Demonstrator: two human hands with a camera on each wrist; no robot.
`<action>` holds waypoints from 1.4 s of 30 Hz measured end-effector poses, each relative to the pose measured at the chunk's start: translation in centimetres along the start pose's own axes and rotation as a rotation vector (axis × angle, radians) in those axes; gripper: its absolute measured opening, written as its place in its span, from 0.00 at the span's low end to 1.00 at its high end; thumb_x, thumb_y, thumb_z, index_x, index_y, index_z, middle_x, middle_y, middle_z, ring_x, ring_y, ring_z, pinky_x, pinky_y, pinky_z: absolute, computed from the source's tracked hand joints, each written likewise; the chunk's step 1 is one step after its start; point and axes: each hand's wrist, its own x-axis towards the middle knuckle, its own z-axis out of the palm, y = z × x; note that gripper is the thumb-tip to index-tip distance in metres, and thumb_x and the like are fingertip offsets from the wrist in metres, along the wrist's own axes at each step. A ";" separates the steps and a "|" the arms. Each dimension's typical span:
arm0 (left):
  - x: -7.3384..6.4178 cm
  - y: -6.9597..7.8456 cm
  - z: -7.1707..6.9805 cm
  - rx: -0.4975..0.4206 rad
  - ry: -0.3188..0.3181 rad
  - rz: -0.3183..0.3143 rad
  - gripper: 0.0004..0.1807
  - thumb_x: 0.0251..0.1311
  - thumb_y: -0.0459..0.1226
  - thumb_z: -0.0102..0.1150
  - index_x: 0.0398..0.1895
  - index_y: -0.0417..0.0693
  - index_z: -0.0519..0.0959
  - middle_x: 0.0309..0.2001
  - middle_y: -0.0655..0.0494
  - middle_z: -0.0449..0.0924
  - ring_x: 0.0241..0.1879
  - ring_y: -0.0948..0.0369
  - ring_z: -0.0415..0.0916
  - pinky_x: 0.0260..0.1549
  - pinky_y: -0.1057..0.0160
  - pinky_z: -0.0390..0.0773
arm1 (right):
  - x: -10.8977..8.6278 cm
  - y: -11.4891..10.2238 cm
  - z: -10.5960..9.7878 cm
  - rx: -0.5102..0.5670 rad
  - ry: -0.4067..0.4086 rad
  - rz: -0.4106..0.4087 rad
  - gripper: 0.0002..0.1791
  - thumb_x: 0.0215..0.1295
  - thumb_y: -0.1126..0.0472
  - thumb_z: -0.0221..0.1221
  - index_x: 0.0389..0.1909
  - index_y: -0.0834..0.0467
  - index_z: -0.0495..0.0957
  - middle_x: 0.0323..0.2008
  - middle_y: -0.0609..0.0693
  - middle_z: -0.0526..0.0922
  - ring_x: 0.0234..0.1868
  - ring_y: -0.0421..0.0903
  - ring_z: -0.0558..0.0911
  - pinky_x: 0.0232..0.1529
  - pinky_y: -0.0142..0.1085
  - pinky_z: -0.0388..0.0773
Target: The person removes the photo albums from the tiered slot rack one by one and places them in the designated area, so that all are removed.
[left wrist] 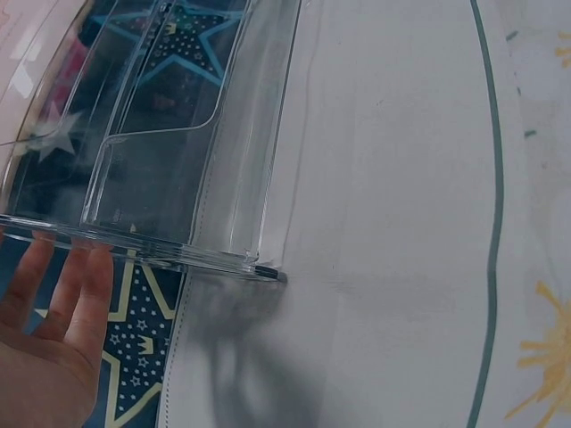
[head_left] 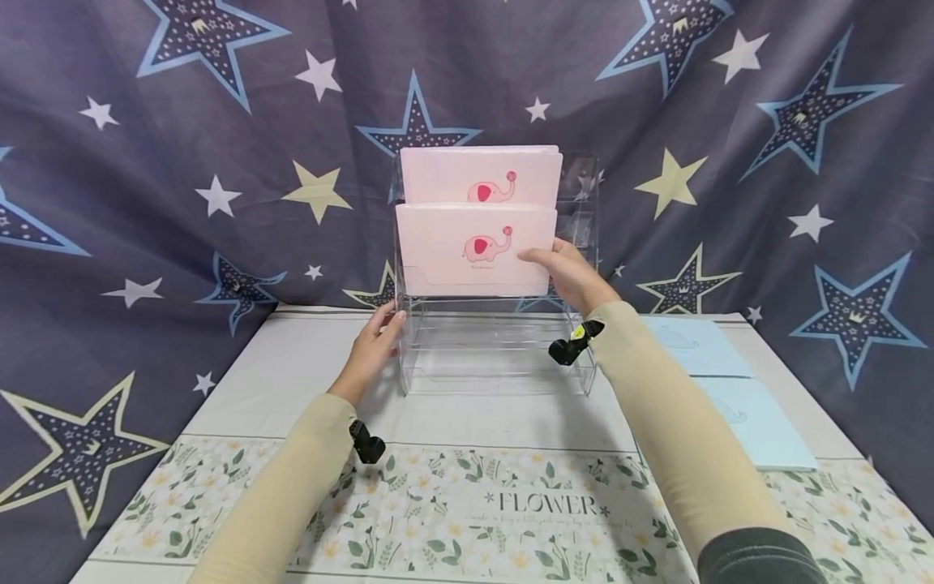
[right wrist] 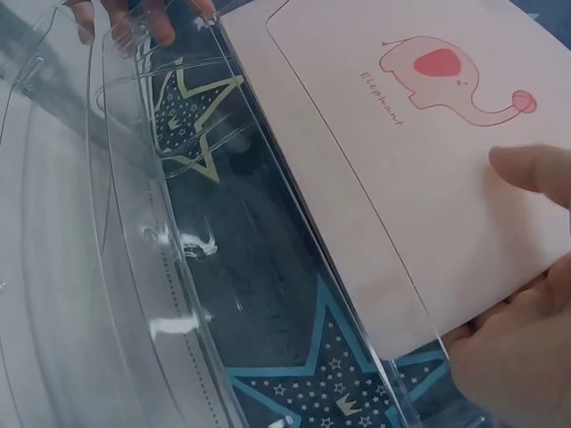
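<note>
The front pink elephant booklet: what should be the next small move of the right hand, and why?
Probably the right hand should loosen its grip and draw away: the front pink elephant booklet appears settled in the clear rack, upright, and the left hand touches the rack's side.

The head view is bright and evenly lit; both wrist views are dimmer and greyer. Soft shadows lie on the white tablecloth (head_left: 467, 422) below the right hand (head_left: 572, 272) and, in the left wrist view, beside the left hand (head_left: 372, 345). The right thumb faintly shades the pink elephant-printed booklet (head_left: 474, 247). White glare streaks the clear acrylic rack (right wrist: 178, 326) between the hands. Rack edges bow in the right wrist view; the left hand's fingertips there look soft.
</note>
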 end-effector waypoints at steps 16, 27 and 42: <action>0.1 -0.3 0.0 0.003 0.004 0.005 0.33 0.76 0.56 0.45 0.78 0.55 0.59 0.68 0.41 0.66 0.64 0.44 0.69 0.55 0.46 0.80 | 0.2 0.7 1.0 0.086 0.088 -0.109 0.20 0.72 0.61 0.61 0.61 0.60 0.72 0.52 0.55 0.82 0.50 0.49 0.82 0.56 0.44 0.80; 0.3 -0.1 -0.1 -0.005 -0.001 0.003 0.33 0.76 0.56 0.45 0.78 0.56 0.59 0.68 0.41 0.66 0.64 0.44 0.68 0.56 0.45 0.79 | 0.0 -0.7 0.6 0.113 0.142 -0.186 0.21 0.72 0.59 0.62 0.62 0.57 0.71 0.52 0.53 0.81 0.51 0.49 0.82 0.56 0.46 0.79; 0.0 0.0 -0.1 -0.009 -0.008 0.000 0.33 0.76 0.56 0.45 0.78 0.56 0.59 0.68 0.42 0.66 0.64 0.45 0.68 0.55 0.47 0.80 | -2.2 -2.6 -1.1 0.115 0.150 -0.275 0.20 0.70 0.62 0.63 0.60 0.56 0.72 0.52 0.52 0.82 0.50 0.47 0.82 0.54 0.42 0.80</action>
